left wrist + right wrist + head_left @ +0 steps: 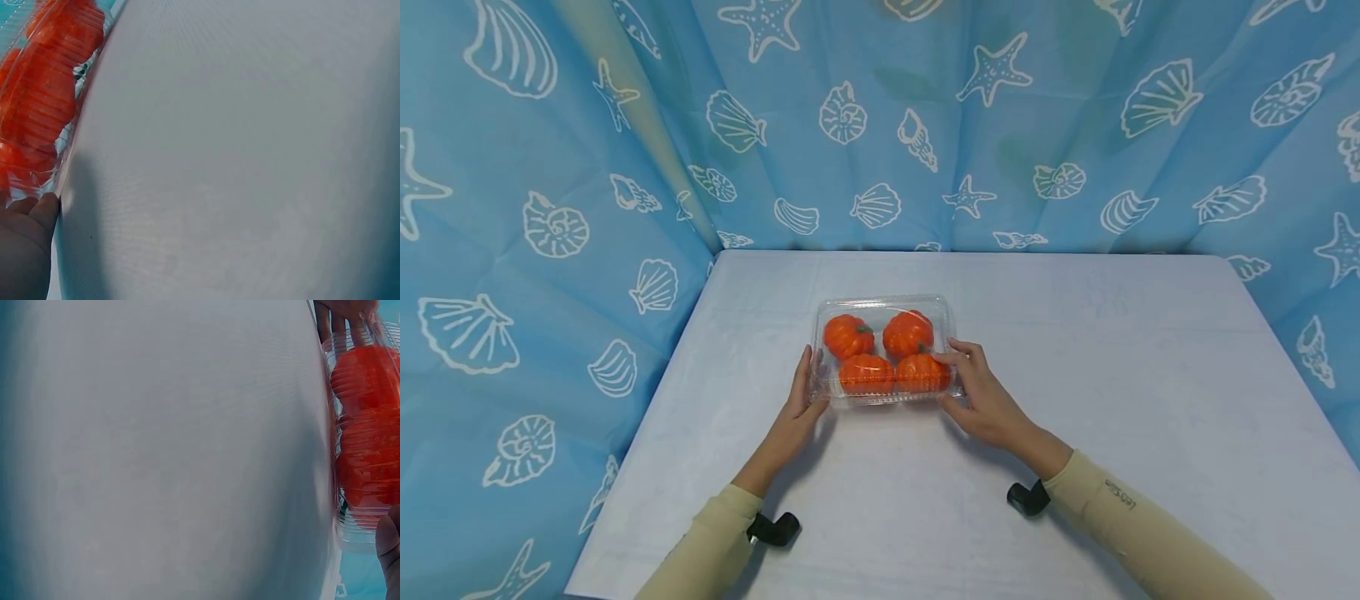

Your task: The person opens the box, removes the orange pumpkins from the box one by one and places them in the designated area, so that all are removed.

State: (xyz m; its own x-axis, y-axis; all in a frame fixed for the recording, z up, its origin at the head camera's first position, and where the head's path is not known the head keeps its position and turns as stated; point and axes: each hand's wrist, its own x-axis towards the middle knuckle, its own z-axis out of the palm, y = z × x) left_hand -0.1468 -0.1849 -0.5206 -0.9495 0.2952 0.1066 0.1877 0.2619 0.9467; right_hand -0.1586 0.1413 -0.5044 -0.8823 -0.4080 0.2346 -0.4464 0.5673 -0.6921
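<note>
A clear plastic clamshell container (887, 302) with several small orange pumpkins (848, 336) inside is held between both hands over the white table. The left hand (796, 410) grips its left end, fingers along the side and thumb at the front corner. At the right end, the right hand (988, 404) holds it with fingers over the edge and thumb low at the front. The ribbed container wall (47, 178) meets the left fingertips in the left wrist view. In the right wrist view, the right thumb (389, 540) lies against the container's near end.
A white cloth covers the table (1112, 375). Blue curtains (865, 83) printed with shells and starfish hang behind it and along both sides. A dark wrist camera sits on each sleeve, the left one (775, 530) and the right one (1028, 498).
</note>
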